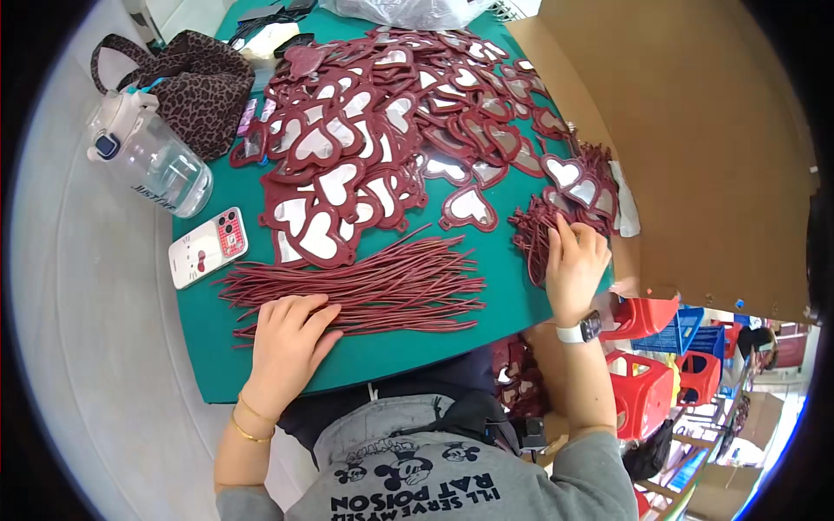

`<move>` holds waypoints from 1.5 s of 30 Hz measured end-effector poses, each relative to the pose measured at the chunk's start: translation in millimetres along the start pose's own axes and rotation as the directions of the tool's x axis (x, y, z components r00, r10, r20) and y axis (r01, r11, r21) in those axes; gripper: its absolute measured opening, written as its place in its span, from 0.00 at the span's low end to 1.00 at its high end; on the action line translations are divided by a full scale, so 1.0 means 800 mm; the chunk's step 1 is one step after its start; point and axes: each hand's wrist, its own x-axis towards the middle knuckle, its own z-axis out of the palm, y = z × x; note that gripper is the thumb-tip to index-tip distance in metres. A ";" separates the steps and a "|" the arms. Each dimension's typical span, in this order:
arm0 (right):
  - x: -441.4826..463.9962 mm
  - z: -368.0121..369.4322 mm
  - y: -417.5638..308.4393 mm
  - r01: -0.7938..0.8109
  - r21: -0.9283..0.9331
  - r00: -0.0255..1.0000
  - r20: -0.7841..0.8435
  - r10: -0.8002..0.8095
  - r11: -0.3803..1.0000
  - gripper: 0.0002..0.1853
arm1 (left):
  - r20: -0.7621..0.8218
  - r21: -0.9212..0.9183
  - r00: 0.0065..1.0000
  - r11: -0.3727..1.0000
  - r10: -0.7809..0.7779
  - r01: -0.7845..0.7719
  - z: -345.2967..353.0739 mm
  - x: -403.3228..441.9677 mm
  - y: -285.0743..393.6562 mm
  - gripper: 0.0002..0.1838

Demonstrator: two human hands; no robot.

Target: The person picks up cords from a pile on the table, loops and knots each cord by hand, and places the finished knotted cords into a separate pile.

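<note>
My left hand lies on the near left part of a bundle of long dark red cords, its fingers stretched out and slightly apart. At the table's right side my right hand reaches into a tangled heap of short dark red cord pieces. Its thumb and index finger are pressed together at the heap; what is between them is too small to tell. Beyond the cords spreads a large pile of dark red heart-shaped frames with white or clear centres. A few more heart frames lie beside the heap.
On the left stand a water bottle and a leopard-print bag, with a phone nearer. A cardboard wall borders the green table on the right. Red stools stand beyond it. A plastic bag lies at the back.
</note>
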 end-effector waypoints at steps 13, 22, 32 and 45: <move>-0.040 -0.028 -0.197 0.045 0.768 0.928 0.205 -0.312 0.638 0.14 | -0.137 0.011 0.990 0.999 -0.040 0.042 0.014 -0.003 0.016 0.10; -0.031 -0.068 -0.201 -0.068 0.925 0.960 0.162 -0.229 0.373 0.10 | -0.274 0.181 0.962 0.982 -0.012 0.064 -0.026 -0.011 0.047 0.13; -0.029 -0.052 -0.198 -0.772 0.528 0.577 0.816 -0.040 -0.353 0.12 | -0.178 -0.277 0.983 0.956 0.048 -0.097 0.006 -0.026 0.096 0.15; -0.034 -0.054 -0.199 -0.867 0.464 0.498 0.821 -0.278 -0.183 0.12 | -0.060 -0.664 0.996 0.748 -0.073 0.015 0.036 -0.040 0.102 0.08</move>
